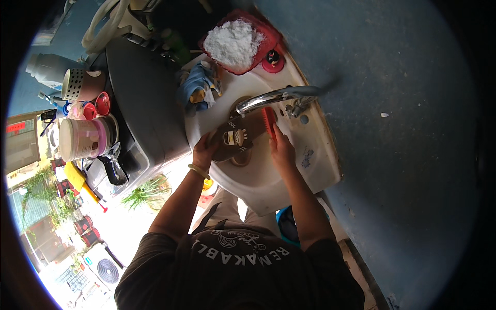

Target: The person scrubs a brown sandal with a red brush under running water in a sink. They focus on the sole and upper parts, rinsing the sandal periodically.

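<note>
My left hand [204, 149] grips the near left end of a dark brown, slipper-like item [250, 133] with a cartoon print, held over the white washbasin [263, 186]. In my right hand [282, 149] is a red brush [268, 121], its head near the item's far right end; whether its bristles touch is unclear. The curved chrome faucet [277, 96] reaches over the item from the right, and no water stream is visible. Another brown rounded part [242, 159] shows beneath the item, mostly hidden.
A red basin [271, 33] heaped with a white lumpy substance [234, 44] stands on the sink's far corner. Nearby are a small red dish [273, 66] and crumpled blue cloths [199, 87]. A dark grey appliance [143, 97] adjoins the left, holding tubs [81, 139]. The blue wall [395, 155] borders the right.
</note>
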Demonstrator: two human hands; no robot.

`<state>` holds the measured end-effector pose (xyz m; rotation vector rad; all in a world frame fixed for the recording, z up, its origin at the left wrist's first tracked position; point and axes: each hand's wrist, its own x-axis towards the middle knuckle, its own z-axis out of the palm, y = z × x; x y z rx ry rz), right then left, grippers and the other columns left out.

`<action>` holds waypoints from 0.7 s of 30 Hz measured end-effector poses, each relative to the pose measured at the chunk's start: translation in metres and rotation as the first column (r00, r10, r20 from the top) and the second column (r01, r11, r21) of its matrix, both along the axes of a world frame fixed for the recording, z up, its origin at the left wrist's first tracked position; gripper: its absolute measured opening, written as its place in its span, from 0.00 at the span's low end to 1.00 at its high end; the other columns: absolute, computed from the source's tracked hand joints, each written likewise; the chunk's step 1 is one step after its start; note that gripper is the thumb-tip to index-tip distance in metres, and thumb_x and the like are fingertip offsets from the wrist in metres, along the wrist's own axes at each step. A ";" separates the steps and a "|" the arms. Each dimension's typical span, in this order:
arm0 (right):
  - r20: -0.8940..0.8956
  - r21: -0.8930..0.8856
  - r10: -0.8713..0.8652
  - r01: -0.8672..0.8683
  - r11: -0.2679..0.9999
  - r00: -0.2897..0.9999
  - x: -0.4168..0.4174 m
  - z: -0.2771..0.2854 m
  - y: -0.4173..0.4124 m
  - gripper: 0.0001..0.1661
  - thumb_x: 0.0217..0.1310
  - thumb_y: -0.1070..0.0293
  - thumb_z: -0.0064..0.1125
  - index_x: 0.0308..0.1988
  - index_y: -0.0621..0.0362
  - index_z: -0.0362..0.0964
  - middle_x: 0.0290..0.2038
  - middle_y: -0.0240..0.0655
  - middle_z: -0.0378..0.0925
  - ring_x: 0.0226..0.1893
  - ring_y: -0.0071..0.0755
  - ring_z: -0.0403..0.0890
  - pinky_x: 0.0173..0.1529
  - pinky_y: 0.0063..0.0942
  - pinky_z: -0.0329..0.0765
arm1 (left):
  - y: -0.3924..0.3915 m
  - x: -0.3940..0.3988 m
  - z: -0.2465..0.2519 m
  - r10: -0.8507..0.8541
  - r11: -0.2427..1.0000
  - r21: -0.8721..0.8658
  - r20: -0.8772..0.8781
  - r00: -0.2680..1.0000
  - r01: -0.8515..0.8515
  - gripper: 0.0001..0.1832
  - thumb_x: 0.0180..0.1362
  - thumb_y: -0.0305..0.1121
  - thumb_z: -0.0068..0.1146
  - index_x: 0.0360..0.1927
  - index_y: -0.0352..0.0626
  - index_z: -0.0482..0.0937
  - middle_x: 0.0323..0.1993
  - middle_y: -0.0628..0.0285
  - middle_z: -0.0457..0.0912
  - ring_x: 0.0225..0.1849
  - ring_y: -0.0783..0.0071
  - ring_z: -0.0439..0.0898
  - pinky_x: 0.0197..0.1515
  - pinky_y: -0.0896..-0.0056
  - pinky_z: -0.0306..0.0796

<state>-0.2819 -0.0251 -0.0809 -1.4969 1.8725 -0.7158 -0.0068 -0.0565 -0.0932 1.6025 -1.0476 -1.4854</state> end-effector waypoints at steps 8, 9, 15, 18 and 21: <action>-0.032 -0.082 0.104 -0.106 0.991 0.994 0.062 0.067 0.036 0.39 0.58 0.71 0.57 0.67 0.46 0.54 0.33 0.45 0.71 0.30 0.53 0.77 0.33 0.45 0.76 | -0.022 -0.021 0.029 0.018 0.998 -0.058 0.013 1.000 -0.018 0.28 0.48 0.22 0.55 0.57 0.35 0.72 0.46 0.57 0.80 0.48 0.71 0.77 0.53 0.72 0.71; -0.021 -0.115 0.125 -0.126 0.985 0.992 0.070 0.063 0.037 0.38 0.58 0.71 0.57 0.66 0.45 0.54 0.34 0.45 0.71 0.28 0.53 0.78 0.32 0.45 0.76 | -0.021 -0.026 0.036 0.041 0.997 -0.065 -0.011 0.999 -0.042 0.28 0.48 0.22 0.55 0.57 0.35 0.71 0.47 0.56 0.80 0.48 0.71 0.77 0.53 0.72 0.71; -0.156 0.024 0.125 -0.123 0.992 0.980 0.084 0.035 0.008 0.33 0.60 0.68 0.54 0.65 0.44 0.57 0.36 0.48 0.73 0.30 0.56 0.79 0.32 0.48 0.77 | -0.010 -0.031 0.026 0.088 0.996 -0.031 0.080 0.993 -0.086 0.30 0.47 0.23 0.54 0.59 0.34 0.70 0.48 0.52 0.79 0.50 0.66 0.78 0.53 0.70 0.71; -0.171 0.166 0.098 -0.069 0.984 0.980 0.086 0.035 -0.010 0.32 0.61 0.68 0.53 0.65 0.43 0.58 0.37 0.50 0.74 0.31 0.58 0.79 0.35 0.50 0.77 | -0.004 -0.035 0.016 0.037 0.996 -0.089 0.171 0.985 -0.022 0.29 0.47 0.18 0.51 0.58 0.34 0.70 0.50 0.56 0.78 0.51 0.70 0.76 0.54 0.73 0.70; -0.061 0.133 0.023 -0.015 0.991 0.998 0.077 0.029 -0.017 0.32 0.62 0.69 0.52 0.65 0.43 0.59 0.38 0.50 0.76 0.36 0.57 0.79 0.40 0.47 0.76 | -0.005 -0.042 0.023 0.079 0.997 -0.039 0.158 0.984 -0.074 0.30 0.46 0.20 0.53 0.58 0.34 0.71 0.49 0.57 0.78 0.50 0.69 0.77 0.54 0.72 0.70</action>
